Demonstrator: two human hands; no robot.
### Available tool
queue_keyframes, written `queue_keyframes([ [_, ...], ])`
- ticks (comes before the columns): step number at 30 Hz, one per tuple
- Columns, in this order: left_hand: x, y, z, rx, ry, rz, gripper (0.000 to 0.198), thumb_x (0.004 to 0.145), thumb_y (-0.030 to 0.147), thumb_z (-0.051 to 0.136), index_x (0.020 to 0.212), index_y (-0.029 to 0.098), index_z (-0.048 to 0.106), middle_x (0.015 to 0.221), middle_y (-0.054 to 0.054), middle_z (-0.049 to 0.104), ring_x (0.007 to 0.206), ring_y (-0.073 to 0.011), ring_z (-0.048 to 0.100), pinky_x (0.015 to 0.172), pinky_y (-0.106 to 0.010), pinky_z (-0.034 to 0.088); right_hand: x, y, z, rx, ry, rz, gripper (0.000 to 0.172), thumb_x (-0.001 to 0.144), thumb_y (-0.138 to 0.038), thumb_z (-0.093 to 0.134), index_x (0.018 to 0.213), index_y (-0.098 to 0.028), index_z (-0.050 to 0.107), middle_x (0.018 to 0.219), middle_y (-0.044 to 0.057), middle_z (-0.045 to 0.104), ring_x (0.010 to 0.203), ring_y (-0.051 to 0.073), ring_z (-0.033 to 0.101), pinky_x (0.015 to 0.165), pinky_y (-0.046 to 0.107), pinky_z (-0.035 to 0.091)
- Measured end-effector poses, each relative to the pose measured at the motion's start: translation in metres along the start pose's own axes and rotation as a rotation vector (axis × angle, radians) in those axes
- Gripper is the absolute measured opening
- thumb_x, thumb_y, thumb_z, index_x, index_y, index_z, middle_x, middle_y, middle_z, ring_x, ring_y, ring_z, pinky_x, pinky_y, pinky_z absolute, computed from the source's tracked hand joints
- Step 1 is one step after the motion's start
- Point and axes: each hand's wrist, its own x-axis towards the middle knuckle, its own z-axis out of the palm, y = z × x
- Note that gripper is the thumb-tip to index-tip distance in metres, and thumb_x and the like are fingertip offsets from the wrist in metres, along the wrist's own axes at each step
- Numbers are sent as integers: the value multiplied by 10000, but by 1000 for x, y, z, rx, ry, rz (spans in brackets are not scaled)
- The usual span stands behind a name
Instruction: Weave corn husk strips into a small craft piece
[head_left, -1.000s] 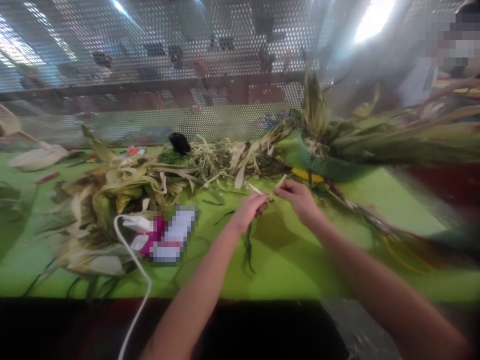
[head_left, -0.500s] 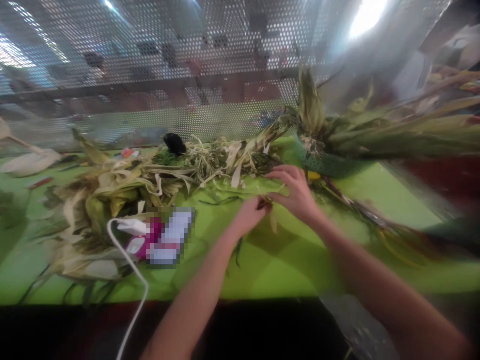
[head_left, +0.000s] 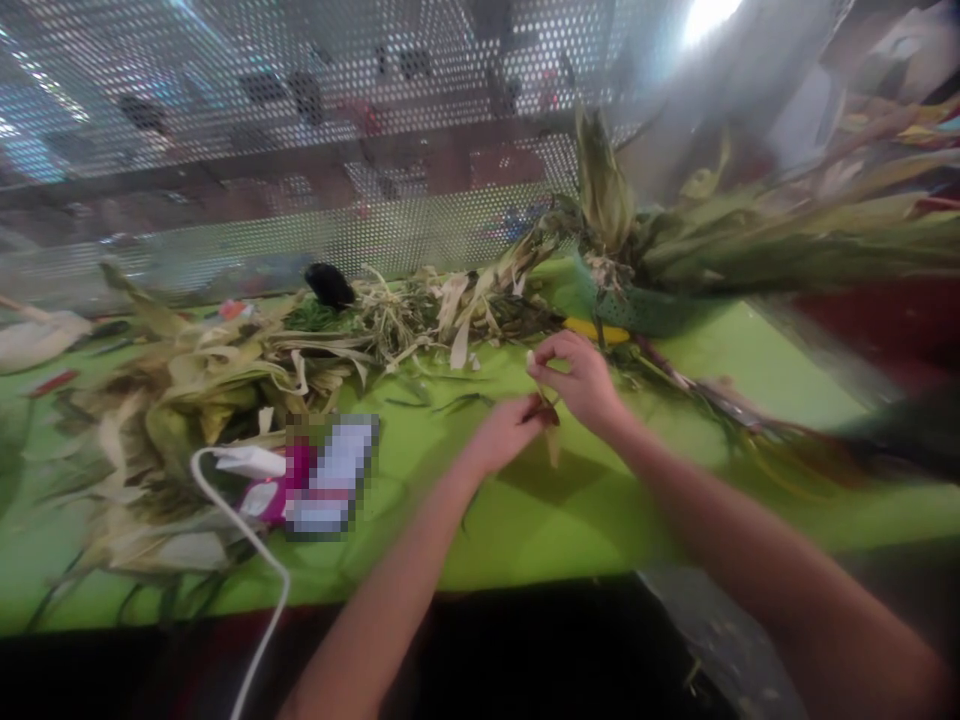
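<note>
My left hand [head_left: 510, 436] is closed over the green table, pinching a small bundle of dried corn husk [head_left: 553, 445] whose pale end hangs below the fingers. Just above it, to the right, my right hand [head_left: 581, 378] has its thumb and fingers pressed together. A small whitish spot shows at those fingertips, too blurred to name. Between the two hands runs a thin pale strip, partly hidden by the fingers. Loose dried husks [head_left: 225, 385] are heaped on the left of the table.
A pixelated phone [head_left: 337, 470] lies beside a magenta item [head_left: 270, 497] and a white cable [head_left: 279, 570]. Behind is a perforated metal screen [head_left: 420, 220]. At right, long husks [head_left: 735, 250] rest over a green basket [head_left: 652, 308], near a yellow object [head_left: 596, 329] and thin stems [head_left: 720, 400].
My right hand's fingers, spread before, have drawn together into a pinch. My left hand keeps hold of the husk. The view has shifted slightly to the right.
</note>
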Motion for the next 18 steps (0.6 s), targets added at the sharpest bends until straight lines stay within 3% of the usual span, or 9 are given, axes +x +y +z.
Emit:
queue_keyframes([
  [4, 0, 2, 1, -62, 30, -16, 207, 849, 327, 536, 809, 161, 655, 827, -45, 669, 805, -178, 581, 774, -291, 411, 1, 0, -2, 31, 21, 115, 131, 785, -242, 675, 681, -207, 602, 818, 26, 630, 861, 201, 556, 819, 359, 405],
  [6, -1, 1, 0, -150, 89, -23, 258, 856, 385, 543, 836, 165, 678, 796, -38, 643, 763, -159, 550, 728, -274, 395, 3, -1, -5, 119, 3, 200, 81, 796, -290, 665, 780, -214, 643, 881, 32, 641, 869, 195, 559, 814, 350, 421],
  [10, -1, -3, -3, -449, 230, -37, 418, 895, 493, 451, 892, 164, 708, 656, -15, 528, 607, -116, 430, 580, -252, 320, 7, -1, -8, 392, 12, 368, 304, 797, -383, 661, 1051, -220, 620, 1010, 42, 643, 880, 171, 567, 809, 320, 446],
  [15, 3, -8, -5, -669, 277, -67, 307, 842, 422, 564, 875, 143, 686, 683, -15, 549, 627, -106, 472, 586, -238, 354, 5, -4, -4, 493, -208, 452, 247, 752, -416, 685, 767, -177, 625, 737, 18, 628, 726, 163, 572, 739, 317, 442],
  [18, 4, -11, -5, -716, 272, -84, 264, 799, 397, 627, 880, 147, 650, 689, -13, 583, 634, -114, 522, 600, -243, 389, 3, -6, -2, 453, -185, 413, 249, 723, -397, 699, 662, -184, 585, 654, -12, 568, 659, 141, 516, 686, 298, 414],
])
